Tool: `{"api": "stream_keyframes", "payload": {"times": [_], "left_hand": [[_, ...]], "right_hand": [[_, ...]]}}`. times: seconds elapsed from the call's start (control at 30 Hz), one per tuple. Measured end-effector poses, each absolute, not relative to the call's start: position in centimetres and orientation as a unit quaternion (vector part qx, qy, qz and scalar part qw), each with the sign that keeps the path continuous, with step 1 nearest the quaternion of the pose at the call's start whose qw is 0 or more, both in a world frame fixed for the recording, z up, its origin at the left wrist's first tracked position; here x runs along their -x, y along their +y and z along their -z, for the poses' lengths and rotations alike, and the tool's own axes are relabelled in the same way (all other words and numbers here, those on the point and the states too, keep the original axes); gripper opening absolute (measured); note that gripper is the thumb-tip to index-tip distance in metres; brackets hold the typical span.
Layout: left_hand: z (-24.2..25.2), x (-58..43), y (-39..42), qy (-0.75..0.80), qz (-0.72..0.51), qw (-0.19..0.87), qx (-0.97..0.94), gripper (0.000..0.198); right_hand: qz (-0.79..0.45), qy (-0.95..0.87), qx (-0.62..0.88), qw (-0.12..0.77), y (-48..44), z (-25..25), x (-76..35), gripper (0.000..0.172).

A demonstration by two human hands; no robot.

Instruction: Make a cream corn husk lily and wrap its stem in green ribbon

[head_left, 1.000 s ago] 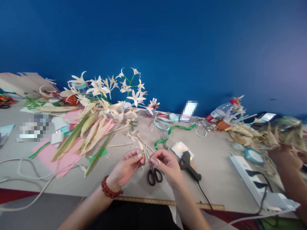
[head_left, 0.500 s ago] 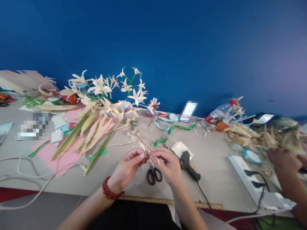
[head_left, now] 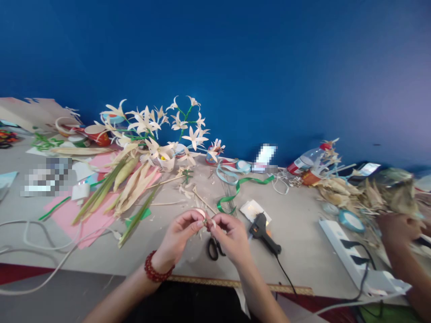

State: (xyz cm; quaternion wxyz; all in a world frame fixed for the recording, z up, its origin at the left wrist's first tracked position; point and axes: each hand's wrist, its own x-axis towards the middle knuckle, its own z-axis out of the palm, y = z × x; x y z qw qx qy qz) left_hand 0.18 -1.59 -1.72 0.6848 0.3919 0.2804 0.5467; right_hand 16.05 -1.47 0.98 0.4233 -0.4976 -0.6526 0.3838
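Note:
My left hand [head_left: 180, 233], a red bead bracelet on its wrist, is closed in a pinch at the table's front middle. Fingertip to fingertip with it, my right hand [head_left: 232, 235] is pinched too. Between them is a small pale curled piece of husk [head_left: 201, 214]; the fingers cover most of it. Under my right hand lie black-handled scissors [head_left: 213, 249], partly hidden. A black glue gun [head_left: 264, 233] rests to the right on a white pad [head_left: 251, 208]. Just beyond my fingers is a thin stick [head_left: 204, 200].
White husk flowers [head_left: 144, 123] stand in cups at the back left. Husks [head_left: 133, 190] lie on pink paper [head_left: 63, 224]. Green ribbon [head_left: 237, 188] curls behind my hands. At right are a power strip [head_left: 340, 244] and another person's hand [head_left: 399, 229].
My fingertips have turned the small husk piece slightly, and its pale curl now shows above my left fingers. My right hand has shifted a little left, covering more of the scissors.

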Motion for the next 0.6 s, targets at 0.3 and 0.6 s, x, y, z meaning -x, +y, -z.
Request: {"api": "stream_keyframes", "payload": {"times": [0.3,0.6], "left_hand": [[2.0,-0.3,-1.7,0.301,-0.539,0.706,-0.345,0.006],[2.1,-0.9,-1.8,0.301,-0.540,0.739,-0.267,0.009]], "right_hand": [[-0.501,-0.520,0.446,0.529,-1.8,0.4,-15.4,0.016],[-0.549,-0.449,0.418,0.568,-1.9,1.8,-15.1,0.013]]}}
